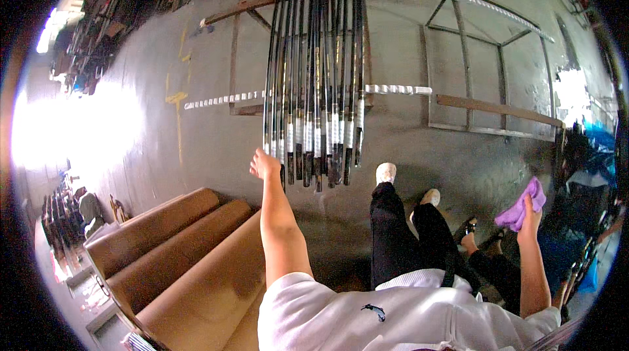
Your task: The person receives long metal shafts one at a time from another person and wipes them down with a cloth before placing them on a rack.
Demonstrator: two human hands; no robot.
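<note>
Long slim black rods (318, 56) with whitish bands near their lower ends lie side by side in front of me, across a low rack. At their left edge, my left hand (265, 165) is closed around the lower part of the outermost rod; the fingers are partly hidden. On the far right, my right hand (529, 217) is raised, gripping a bunched purple cloth (524, 205) well away from the rods.
White-wrapped rack bars (398, 89) run crosswise under the rods. A second metal frame (501, 89) stands right. Large brown rolls (177, 239) lie left. Another person's sandalled foot (468, 232) is close on my right. Cluttered goods (105, 30) line the far left.
</note>
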